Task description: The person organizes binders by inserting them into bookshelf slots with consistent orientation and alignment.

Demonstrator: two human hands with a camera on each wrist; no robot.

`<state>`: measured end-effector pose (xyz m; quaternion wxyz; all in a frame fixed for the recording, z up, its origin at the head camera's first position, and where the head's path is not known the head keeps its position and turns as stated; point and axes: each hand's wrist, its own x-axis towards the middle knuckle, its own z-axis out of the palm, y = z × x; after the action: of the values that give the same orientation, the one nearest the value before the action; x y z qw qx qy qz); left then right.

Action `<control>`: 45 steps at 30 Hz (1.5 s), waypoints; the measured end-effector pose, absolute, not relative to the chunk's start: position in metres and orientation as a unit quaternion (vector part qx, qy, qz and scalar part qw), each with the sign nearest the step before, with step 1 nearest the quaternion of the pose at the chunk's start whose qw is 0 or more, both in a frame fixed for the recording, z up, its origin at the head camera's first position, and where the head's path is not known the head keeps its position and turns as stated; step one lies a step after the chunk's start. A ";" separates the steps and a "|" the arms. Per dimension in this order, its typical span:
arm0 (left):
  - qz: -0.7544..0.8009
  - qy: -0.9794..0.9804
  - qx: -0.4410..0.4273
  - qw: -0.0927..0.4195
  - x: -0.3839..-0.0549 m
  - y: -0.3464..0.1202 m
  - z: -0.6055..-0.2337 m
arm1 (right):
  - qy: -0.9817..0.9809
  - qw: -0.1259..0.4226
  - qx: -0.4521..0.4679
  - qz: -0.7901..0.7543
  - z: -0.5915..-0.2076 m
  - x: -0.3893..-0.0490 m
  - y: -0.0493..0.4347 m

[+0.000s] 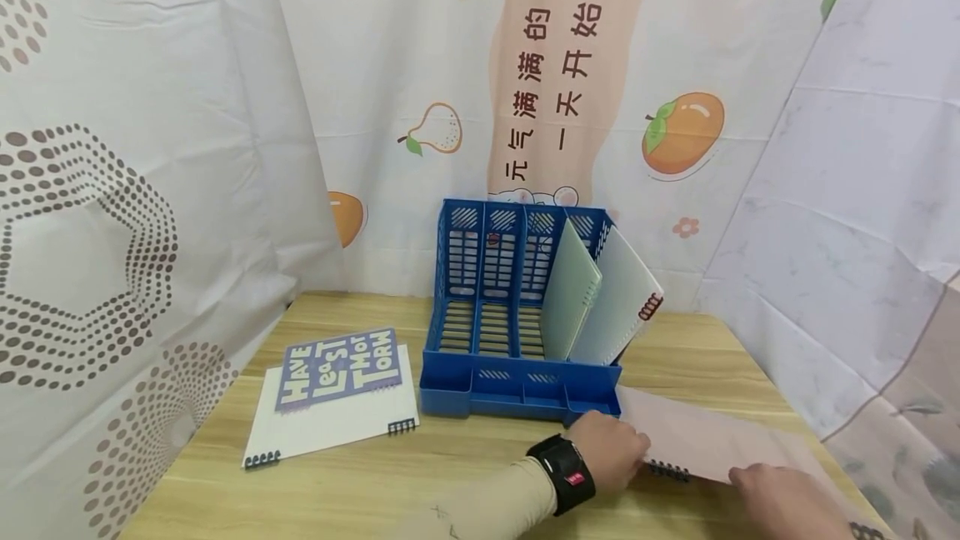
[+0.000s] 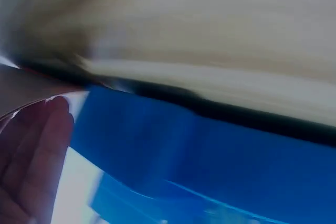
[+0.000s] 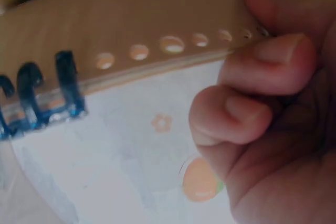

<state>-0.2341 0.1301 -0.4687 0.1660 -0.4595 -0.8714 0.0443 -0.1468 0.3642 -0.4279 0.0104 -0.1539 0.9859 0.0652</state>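
A spiral notebook with a plain pinkish cover [image 1: 705, 432] is at the right front of the table, its bound edge towards me. My left hand [image 1: 611, 450] grips its left corner, just in front of the blue desk file rack [image 1: 495, 407]. In the left wrist view, the left fingers [image 2: 39, 156] lie along the notebook's edge; the thumb is hidden. Farther right, my right hand [image 1: 791, 502] pinches the same bound edge. Curled right fingers [image 3: 236, 114] show at the punched holes, beside a dark binding coil [image 3: 68, 85].
Inside the rack's right-hand slots lean a pale green notebook [image 1: 573, 298] and a white notebook [image 1: 626, 298]. At the table's left, a purple lettered notebook [image 1: 337, 369] lies over an open-looking white spiral notebook [image 1: 330, 432]. Printed curtains [image 1: 420, 40] hang behind the table.
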 end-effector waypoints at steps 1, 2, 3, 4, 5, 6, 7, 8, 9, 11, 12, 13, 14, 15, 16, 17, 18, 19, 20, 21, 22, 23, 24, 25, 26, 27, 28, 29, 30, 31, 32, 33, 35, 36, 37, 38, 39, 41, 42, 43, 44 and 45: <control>0.035 -0.869 -0.458 0.185 -0.238 0.124 -0.469 | 0.985 -0.003 -0.155 0.070 -0.424 -0.145 0.367; 0.027 -0.865 -0.456 0.210 -0.241 0.117 -0.469 | 0.985 -0.016 -0.157 0.070 -0.421 -0.144 0.369; 0.018 -0.860 -0.454 0.234 -0.244 0.111 -0.469 | 0.982 -0.047 -0.166 0.075 -0.418 -0.143 0.371; 0.007 -0.855 -0.451 0.257 -0.247 0.104 -0.469 | 0.981 -0.066 -0.167 0.077 -0.414 -0.142 0.372; -0.005 -0.849 -0.449 0.277 -0.249 0.098 -0.468 | 0.979 -0.087 -0.168 0.079 -0.411 -0.141 0.373; -0.019 -0.845 -0.447 0.293 -0.251 0.092 -0.467 | 0.977 -0.100 -0.168 0.082 -0.407 -0.140 0.374; -0.033 -0.840 -0.446 0.307 -0.252 0.085 -0.465 | 0.978 -0.102 -0.163 0.077 -0.402 -0.138 0.376; -0.045 -0.835 -0.445 0.321 -0.254 0.079 -0.463 | 0.978 -0.108 -0.164 0.071 -0.398 -0.138 0.377; -0.060 -0.832 -0.442 0.330 -0.255 0.073 -0.461 | 0.976 -0.119 -0.165 0.075 -0.393 -0.137 0.378; -0.084 -0.826 -0.436 0.349 -0.259 0.061 -0.455 | 0.975 -0.132 -0.162 0.078 -0.383 -0.134 0.380; -0.096 -0.823 -0.429 0.360 -0.261 0.055 -0.453 | 0.971 -0.148 -0.166 0.085 -0.379 -0.132 0.381; -0.108 -0.821 -0.421 0.370 -0.264 0.049 -0.450 | 0.969 -0.160 -0.167 0.085 -0.374 -0.130 0.382; -0.121 -0.821 -0.410 0.378 -0.267 0.042 -0.448 | 0.965 -0.176 -0.173 0.090 -0.369 -0.129 0.383; -0.136 -0.820 -0.398 0.387 -0.270 0.035 -0.445 | 0.961 -0.192 -0.178 0.093 -0.365 -0.128 0.384; -0.150 -0.820 -0.384 0.396 -0.274 0.028 -0.443 | 0.957 -0.205 -0.182 0.093 -0.360 -0.126 0.385; -0.167 -0.822 -0.367 0.403 -0.278 0.020 -0.441 | 0.952 -0.223 -0.191 0.092 -0.356 -0.125 0.387; -0.181 -0.824 -0.347 0.410 -0.282 0.013 -0.439 | 0.952 -0.226 -0.186 0.089 -0.351 -0.124 0.387; -0.191 -0.828 -0.326 0.415 -0.286 0.005 -0.438 | 0.953 -0.229 -0.183 0.082 -0.346 -0.123 0.388; -0.197 -0.832 -0.302 0.421 -0.290 -0.003 -0.436 | 0.952 -0.235 -0.180 0.076 -0.341 -0.123 0.388; -0.197 -0.837 -0.279 0.427 -0.295 -0.010 -0.435 | 0.951 -0.242 -0.177 0.069 -0.338 -0.123 0.388; -0.193 -0.845 -0.253 0.429 -0.299 -0.018 -0.434 | 0.950 -0.251 -0.175 0.059 -0.334 -0.123 0.388; -0.186 -0.854 -0.228 0.429 -0.302 -0.025 -0.432 | 0.950 -0.256 -0.169 0.050 -0.331 -0.123 0.387; -0.175 -0.862 -0.203 0.430 -0.306 -0.032 -0.430 | 0.948 -0.266 -0.172 0.042 -0.329 -0.124 0.386; -0.164 -0.872 -0.178 0.426 -0.308 -0.039 -0.429 | 0.944 -0.277 -0.178 0.034 -0.326 -0.124 0.384; -0.155 -0.882 -0.157 0.417 -0.311 -0.046 -0.427 | 0.938 -0.292 -0.187 0.026 -0.324 -0.126 0.383; -0.148 -0.892 -0.134 0.405 -0.312 -0.052 -0.426 | 0.932 -0.303 -0.196 0.021 -0.323 -0.126 0.381; -0.141 -0.904 -0.112 0.388 -0.314 -0.058 -0.424 | 0.928 -0.312 -0.205 0.013 -0.321 -0.127 0.378; -0.139 -0.915 -0.090 0.368 -0.315 -0.064 -0.423 | 0.925 -0.317 -0.209 0.007 -0.319 -0.128 0.376; -0.137 -0.926 -0.069 0.345 -0.316 -0.070 -0.423 | 0.921 -0.323 -0.216 0.001 -0.317 -0.129 0.373; -0.136 -0.937 -0.048 0.318 -0.317 -0.075 -0.424 | 0.923 -0.321 -0.213 -0.008 -0.315 -0.128 0.369; -0.135 -0.947 -0.027 0.290 -0.319 -0.080 -0.425 | 0.922 -0.324 -0.213 -0.015 -0.313 -0.128 0.365; -0.138 -0.955 -0.007 0.264 -0.320 -0.085 -0.427 | 0.919 -0.330 -0.215 -0.021 -0.311 -0.129 0.361; -0.155 -0.966 0.021 0.206 -0.323 -0.093 -0.430 | 0.911 -0.343 -0.226 -0.036 -0.308 -0.130 0.354; -0.165 -0.969 0.028 0.180 -0.325 -0.095 -0.432 | 0.905 -0.351 -0.236 -0.045 -0.306 -0.131 0.350; -0.176 -0.971 0.031 0.157 -0.326 -0.097 -0.433 | 0.897 -0.361 -0.248 -0.055 -0.305 -0.133 0.347; -0.190 -0.972 0.032 0.137 -0.328 -0.099 -0.435 | 0.886 -0.377 -0.264 -0.062 -0.304 -0.136 0.344; -0.207 -0.970 0.032 0.120 -0.329 -0.101 -0.435 | 0.877 -0.387 -0.276 -0.071 -0.303 -0.138 0.340; -0.230 -0.968 0.034 0.094 -0.331 -0.102 -0.436 | 0.868 -0.395 -0.288 -0.094 -0.301 -0.141 0.333; -0.235 -0.968 0.035 0.086 -0.332 -0.103 -0.437 | 0.864 -0.400 -0.288 -0.102 -0.301 -0.143 0.331; -0.237 -0.967 0.037 0.082 -0.333 -0.103 -0.437 | 0.860 -0.409 -0.285 -0.111 -0.301 -0.145 0.328; -0.239 -0.967 0.038 0.080 -0.334 -0.103 -0.437 | 0.857 -0.417 -0.277 -0.117 -0.301 -0.147 0.324; -0.238 -0.967 0.039 0.081 -0.334 -0.103 -0.436 | 0.857 -0.421 -0.266 -0.130 -0.301 -0.148 0.321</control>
<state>-0.3343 -0.1035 -0.4363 0.0807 0.0385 -0.9672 -0.2377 -0.1478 0.3206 -0.3015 -0.4214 -0.2658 0.8572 -0.1304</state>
